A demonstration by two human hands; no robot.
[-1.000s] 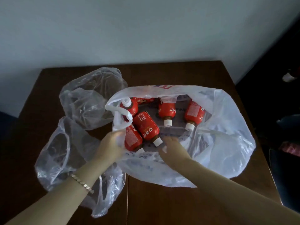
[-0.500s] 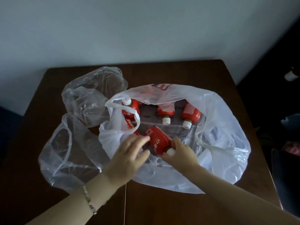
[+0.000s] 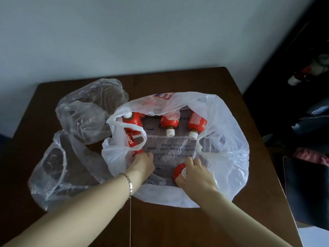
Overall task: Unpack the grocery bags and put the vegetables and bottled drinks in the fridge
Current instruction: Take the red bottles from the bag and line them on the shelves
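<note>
Several red, white-capped bottles (image 3: pixel 196 123) lie inside the white bag (image 3: pixel 229 139).

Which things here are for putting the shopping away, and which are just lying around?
For the job:
- white bag
- red bottles lying in it
- near bottle, gripped by the right hand
- left bottle, gripped by the left hand

Just lying about:
- two clear bags, which look empty
- table underneath
- dark clutter to the right
</note>
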